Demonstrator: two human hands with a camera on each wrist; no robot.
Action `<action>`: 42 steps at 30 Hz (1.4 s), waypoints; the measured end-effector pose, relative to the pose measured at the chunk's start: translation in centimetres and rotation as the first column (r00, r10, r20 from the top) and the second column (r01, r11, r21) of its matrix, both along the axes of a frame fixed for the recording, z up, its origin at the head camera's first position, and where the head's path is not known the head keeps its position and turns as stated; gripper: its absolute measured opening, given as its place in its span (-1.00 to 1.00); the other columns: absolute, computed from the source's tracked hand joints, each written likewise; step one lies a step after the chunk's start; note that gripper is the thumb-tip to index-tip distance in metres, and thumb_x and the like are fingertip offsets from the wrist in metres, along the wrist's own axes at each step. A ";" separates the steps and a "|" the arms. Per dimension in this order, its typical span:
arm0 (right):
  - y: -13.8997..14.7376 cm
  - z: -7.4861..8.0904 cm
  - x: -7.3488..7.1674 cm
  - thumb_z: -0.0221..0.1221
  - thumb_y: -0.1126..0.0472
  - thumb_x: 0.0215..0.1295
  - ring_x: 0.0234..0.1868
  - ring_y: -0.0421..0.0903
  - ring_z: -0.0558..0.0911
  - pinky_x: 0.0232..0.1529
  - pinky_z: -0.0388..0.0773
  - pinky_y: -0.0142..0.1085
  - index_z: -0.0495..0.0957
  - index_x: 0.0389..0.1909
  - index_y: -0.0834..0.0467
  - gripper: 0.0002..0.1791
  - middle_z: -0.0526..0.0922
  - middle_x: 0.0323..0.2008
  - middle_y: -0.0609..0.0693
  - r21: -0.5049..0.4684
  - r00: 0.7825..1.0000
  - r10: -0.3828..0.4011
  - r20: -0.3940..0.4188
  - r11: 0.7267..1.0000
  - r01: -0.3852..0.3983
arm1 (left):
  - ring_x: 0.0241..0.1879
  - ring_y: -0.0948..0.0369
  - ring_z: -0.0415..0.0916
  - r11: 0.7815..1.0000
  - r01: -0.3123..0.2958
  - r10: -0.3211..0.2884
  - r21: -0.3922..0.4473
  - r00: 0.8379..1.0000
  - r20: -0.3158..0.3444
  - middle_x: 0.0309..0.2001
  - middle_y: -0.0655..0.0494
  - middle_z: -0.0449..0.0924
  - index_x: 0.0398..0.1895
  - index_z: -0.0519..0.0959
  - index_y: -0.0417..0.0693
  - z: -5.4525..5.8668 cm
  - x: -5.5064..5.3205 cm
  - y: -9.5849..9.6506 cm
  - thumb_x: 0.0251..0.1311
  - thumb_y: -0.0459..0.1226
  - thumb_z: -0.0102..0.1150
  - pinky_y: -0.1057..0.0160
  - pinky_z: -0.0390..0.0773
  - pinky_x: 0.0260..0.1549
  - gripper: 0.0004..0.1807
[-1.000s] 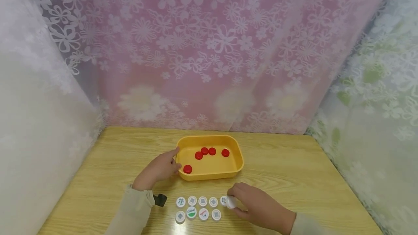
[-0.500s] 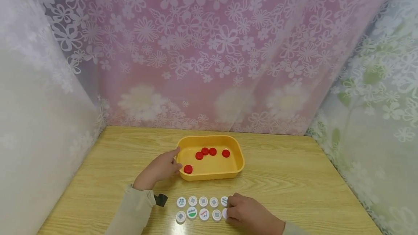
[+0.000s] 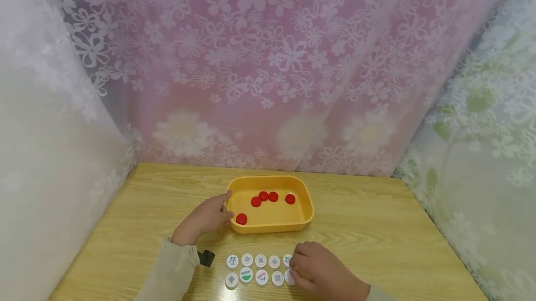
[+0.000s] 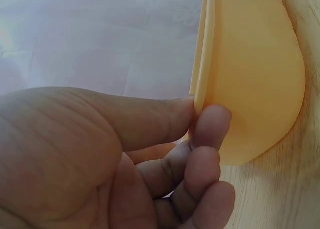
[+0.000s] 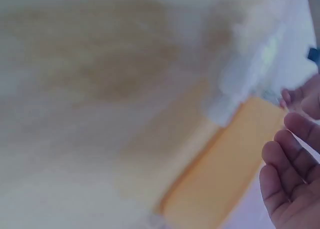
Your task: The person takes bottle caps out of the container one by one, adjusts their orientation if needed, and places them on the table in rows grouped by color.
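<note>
Left hand [image 3: 207, 216] pinches the yellow tray [image 3: 276, 228] at its left end: thumb tip at the rim, one fingertip against the outer wall, my other fingers [image 4: 204, 166] loosely bent beneath it. Tray sits level on the wood-grain surface [image 3: 364, 226], in front of the pink floral cloth [image 3: 272, 59]. Inside I count five red discs [image 3: 263, 196]: three bunched toward the middle, one off to the right, one in the near left corner. Between the tray and me lie ten white discs [image 3: 261, 260] in two rows of five, several with printed tops. Right hand [image 3: 320, 268] is at the right end of the rows, fingers bent, partly open, just beside the nearer row's last disc [image 3: 289, 277] and covering part of it; I cannot tell whether they grip or merely touch it. Right wrist view is blurred.
</note>
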State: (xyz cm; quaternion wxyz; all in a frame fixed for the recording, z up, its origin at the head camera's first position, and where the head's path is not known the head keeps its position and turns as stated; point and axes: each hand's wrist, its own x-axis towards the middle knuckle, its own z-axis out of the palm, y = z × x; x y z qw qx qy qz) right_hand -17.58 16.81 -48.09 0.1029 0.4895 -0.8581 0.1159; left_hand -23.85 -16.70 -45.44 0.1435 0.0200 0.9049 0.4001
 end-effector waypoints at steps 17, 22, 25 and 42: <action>-4.4 6.6 -14.5 0.41 0.10 0.31 -0.38 -0.05 0.53 -0.18 0.60 -0.16 0.62 -0.17 0.11 -0.78 0.62 -0.34 -0.03 0.382 0.940 -0.340 -0.010 0.868 0.318 | -0.48 0.15 0.37 0.997 0.063 -0.065 -0.042 0.997 -0.039 -0.43 0.06 0.50 0.65 0.12 -0.08 0.3 -0.1 -1.1 0.44 -0.21 0.25 0.22 0.39 -0.42 -0.19; -5.3 4.3 -17.8 0.43 0.06 0.27 -0.47 -0.06 0.47 -0.22 0.55 -0.20 0.59 -0.32 0.05 -0.79 0.54 -0.51 -0.10 0.593 0.956 -0.279 -0.086 0.757 0.274 | -0.51 0.16 0.35 0.998 0.070 -0.070 -0.006 0.997 -0.042 -0.45 0.06 0.50 0.65 0.13 -0.10 0.0 -0.2 -1.0 0.44 -0.22 0.24 0.23 0.40 -0.42 -0.20; -5.2 3.2 -18.6 0.40 0.08 0.26 -0.55 -0.10 0.39 -0.24 0.43 -0.23 0.50 -0.48 -0.03 -0.74 0.44 -0.62 -0.15 0.645 0.966 -0.208 -0.156 0.719 0.259 | -0.53 0.17 0.34 0.997 0.073 -0.073 0.006 0.996 -0.044 -0.46 0.07 0.49 0.64 0.13 -0.10 -0.2 -0.2 -0.8 0.44 -0.22 0.24 0.24 0.39 -0.45 -0.21; -5.2 1.7 -19.9 0.30 0.32 0.24 -0.55 -0.17 0.28 -0.42 0.27 -0.32 0.39 -0.64 -0.02 -0.64 0.28 -0.64 -0.16 0.629 0.976 -0.211 0.054 0.766 0.131 | -0.53 0.16 0.35 0.998 0.058 -0.058 -0.007 0.997 -0.053 -0.46 0.05 0.46 0.68 0.04 -0.03 -0.2 -0.3 -0.7 0.45 -0.19 0.22 0.24 0.39 -0.45 -0.15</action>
